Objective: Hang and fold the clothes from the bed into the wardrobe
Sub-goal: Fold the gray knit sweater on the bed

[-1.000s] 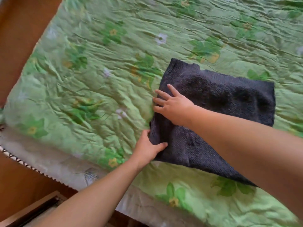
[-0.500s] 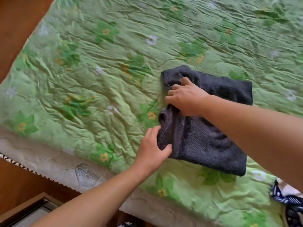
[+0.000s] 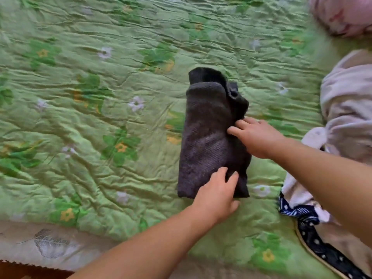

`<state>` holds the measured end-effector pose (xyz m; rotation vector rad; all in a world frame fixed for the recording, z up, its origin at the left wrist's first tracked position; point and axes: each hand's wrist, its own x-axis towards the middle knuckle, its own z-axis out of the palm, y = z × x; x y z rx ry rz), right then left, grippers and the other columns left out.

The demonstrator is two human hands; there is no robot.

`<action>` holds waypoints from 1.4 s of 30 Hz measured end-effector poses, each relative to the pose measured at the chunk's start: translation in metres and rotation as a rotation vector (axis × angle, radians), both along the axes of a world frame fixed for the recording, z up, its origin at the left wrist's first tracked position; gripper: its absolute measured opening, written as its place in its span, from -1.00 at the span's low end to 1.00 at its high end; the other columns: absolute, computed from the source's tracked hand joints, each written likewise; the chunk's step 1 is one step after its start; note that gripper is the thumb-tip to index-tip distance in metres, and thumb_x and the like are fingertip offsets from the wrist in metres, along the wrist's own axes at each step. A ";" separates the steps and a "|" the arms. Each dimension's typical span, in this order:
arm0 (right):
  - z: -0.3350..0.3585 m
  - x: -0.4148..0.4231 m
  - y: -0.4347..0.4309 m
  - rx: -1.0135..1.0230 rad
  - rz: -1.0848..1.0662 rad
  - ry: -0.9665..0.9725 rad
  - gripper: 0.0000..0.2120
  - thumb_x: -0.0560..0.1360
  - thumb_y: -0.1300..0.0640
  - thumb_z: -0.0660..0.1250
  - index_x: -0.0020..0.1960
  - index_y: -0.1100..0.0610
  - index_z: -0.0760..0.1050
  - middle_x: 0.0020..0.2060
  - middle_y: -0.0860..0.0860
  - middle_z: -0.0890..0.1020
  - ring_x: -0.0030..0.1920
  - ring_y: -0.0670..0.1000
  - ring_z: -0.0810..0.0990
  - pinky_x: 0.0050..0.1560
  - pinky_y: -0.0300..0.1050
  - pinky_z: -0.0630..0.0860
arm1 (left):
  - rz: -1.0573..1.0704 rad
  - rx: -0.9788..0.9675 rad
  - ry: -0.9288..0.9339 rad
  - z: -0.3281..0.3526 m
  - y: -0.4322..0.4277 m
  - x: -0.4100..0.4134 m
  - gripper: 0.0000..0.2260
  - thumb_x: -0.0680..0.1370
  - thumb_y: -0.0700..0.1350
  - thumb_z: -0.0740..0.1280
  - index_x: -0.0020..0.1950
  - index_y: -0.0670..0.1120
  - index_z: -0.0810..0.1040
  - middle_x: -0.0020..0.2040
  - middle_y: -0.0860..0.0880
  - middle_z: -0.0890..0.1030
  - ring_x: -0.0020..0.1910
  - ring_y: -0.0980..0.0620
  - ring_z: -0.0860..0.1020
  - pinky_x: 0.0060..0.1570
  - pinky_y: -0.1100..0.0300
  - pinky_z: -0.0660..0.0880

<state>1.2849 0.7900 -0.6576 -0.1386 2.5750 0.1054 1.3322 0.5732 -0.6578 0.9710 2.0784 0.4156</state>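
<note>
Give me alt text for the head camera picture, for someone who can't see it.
A left hand and right hand rest on a folded dark knit garment on a green floral bedspread. At the right lie heaped pale clothes.

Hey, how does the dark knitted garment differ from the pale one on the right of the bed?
The dark knitted garment is charcoal and folded into a narrow bundle; the pale garment is whitish and crumpled. The left hand and right hand touch the dark one; no hand touches the pale one. Both lie on the green floral bedspread.
</note>
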 end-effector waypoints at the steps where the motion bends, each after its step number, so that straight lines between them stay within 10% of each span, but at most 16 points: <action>1: -0.005 0.001 -0.002 -0.109 -0.152 0.012 -0.58 0.53 0.14 0.22 0.38 -0.05 0.35 0.27 0.04 0.45 0.31 0.17 0.40 0.19 0.11 0.49 | 0.007 0.004 0.005 -0.002 0.003 0.002 -0.35 0.56 0.06 0.34 0.59 -0.01 0.16 0.53 -0.14 0.14 0.44 -0.17 0.28 0.22 -0.15 0.50; 7: -0.016 -0.017 -0.028 -0.341 -0.517 0.346 -0.50 0.57 -0.13 0.33 0.42 0.06 0.39 0.42 0.17 0.33 0.42 0.24 0.32 0.35 0.19 0.40 | 0.310 0.319 0.281 0.000 -0.019 -0.015 -0.61 0.54 -0.02 0.33 0.37 -0.03 0.53 0.36 -0.09 0.45 0.35 -0.09 0.43 0.25 -0.05 0.48; 11: -0.020 -0.060 -0.042 -0.238 -0.309 0.418 -0.37 0.59 -0.27 0.12 0.60 -0.20 0.01 0.63 0.08 -0.13 0.62 0.17 -0.15 0.50 0.41 0.05 | 0.553 -0.045 0.170 -0.013 -0.034 -0.037 -0.29 0.51 0.18 0.38 0.58 0.25 0.11 0.53 -0.11 0.08 0.53 -0.13 0.15 0.47 -0.05 0.22; 17: -0.067 -0.092 -0.028 -0.282 -0.360 0.091 -0.34 0.52 -0.49 -0.12 0.48 -0.44 -0.40 0.61 -0.11 -0.31 0.61 0.11 -0.31 0.44 0.54 -0.19 | 0.750 0.016 -0.142 -0.039 -0.032 -0.035 -0.07 0.38 0.23 0.49 0.48 0.53 -0.13 0.21 0.00 0.30 0.26 -0.11 0.49 0.32 0.01 0.44; 23: -0.056 -0.129 -0.010 -0.350 -0.502 0.077 0.00 0.16 -0.60 0.20 0.51 -0.28 0.05 0.56 -0.02 0.11 0.58 0.15 0.00 0.42 0.46 0.12 | 0.837 0.136 -0.250 -0.044 -0.048 -0.040 0.00 0.32 0.11 0.55 0.50 0.48 -0.09 0.37 0.12 0.49 0.27 0.06 0.55 0.30 0.03 0.50; 26: -0.048 -0.137 -0.007 -0.317 -0.486 0.054 -0.13 0.17 -0.52 0.32 0.35 -0.10 0.34 0.49 0.08 0.26 0.54 0.17 0.16 0.48 0.40 0.08 | 0.825 0.143 -0.318 -0.040 -0.057 -0.043 -0.05 0.33 0.06 0.51 0.51 0.45 -0.02 0.32 0.15 0.52 0.23 0.09 0.58 0.28 0.04 0.52; 33: -0.023 -0.109 0.013 -0.409 -0.679 0.046 -0.49 0.33 -0.32 0.48 0.04 0.05 0.56 -0.02 0.09 0.65 0.04 0.16 0.61 -0.05 -0.05 0.47 | 0.451 0.114 -0.254 -0.014 -0.110 -0.138 -0.16 0.37 -0.11 0.51 0.56 0.21 0.19 0.45 0.10 0.44 0.38 0.11 0.47 0.41 0.18 0.37; 38: -0.029 -0.064 -0.003 -0.369 -0.895 -0.011 -0.43 0.42 -0.36 0.40 0.15 0.08 0.55 0.18 0.19 0.60 0.08 0.16 0.59 0.03 -0.06 0.51 | 0.491 0.003 0.078 -0.007 -0.135 -0.239 -0.29 0.42 -0.20 0.51 0.51 0.12 0.33 0.11 -0.13 0.64 0.10 -0.12 0.62 0.19 -0.05 0.52; 42: -0.030 -0.051 -0.030 -0.088 -0.675 0.405 -0.14 0.41 -0.40 0.34 0.50 0.03 0.11 0.49 0.20 0.16 0.49 0.29 0.19 0.43 0.35 0.25 | 0.524 -0.027 0.352 -0.014 -0.122 -0.221 -0.35 0.48 -0.05 0.44 0.55 0.05 0.31 0.45 -0.22 0.29 0.45 -0.23 0.30 0.45 -0.10 0.29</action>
